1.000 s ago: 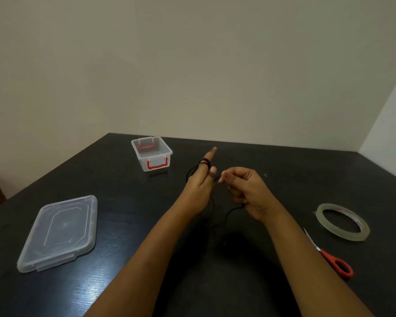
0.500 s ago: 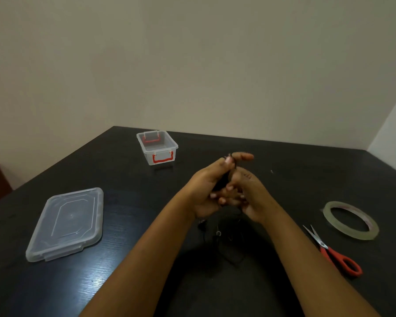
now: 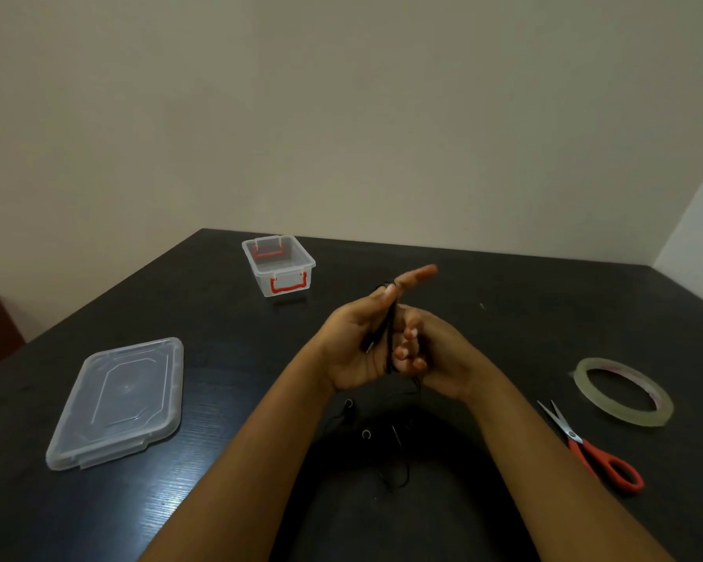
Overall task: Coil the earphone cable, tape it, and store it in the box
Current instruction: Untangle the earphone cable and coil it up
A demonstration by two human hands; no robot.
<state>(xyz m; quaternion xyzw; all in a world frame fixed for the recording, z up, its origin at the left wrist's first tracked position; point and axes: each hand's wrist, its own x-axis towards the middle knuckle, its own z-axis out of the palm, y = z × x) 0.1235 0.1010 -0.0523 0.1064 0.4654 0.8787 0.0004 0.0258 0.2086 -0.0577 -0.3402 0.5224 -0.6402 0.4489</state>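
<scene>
My left hand (image 3: 356, 342) is raised over the middle of the dark table, palm up, with the black earphone cable (image 3: 391, 336) looped from its forefinger down across the palm. My right hand (image 3: 439, 354) sits close behind it, fingers curled around the cable's lower run. The loose end with the earbuds (image 3: 358, 419) trails on the table below both hands. A small clear box with red latches (image 3: 279, 263) stands open at the far left. A roll of clear tape (image 3: 621, 393) lies flat at the right.
The box's clear lid (image 3: 118, 401) lies flat at the near left. Red-handled scissors (image 3: 593, 448) rest beside the tape, blades pointing away from me. The dark table (image 3: 524, 302) meets a beige wall at the back.
My right hand has come in against my left hand and carried the cable down across the palm. More cable is now wound on the left hand, and the view has shifted slightly.
</scene>
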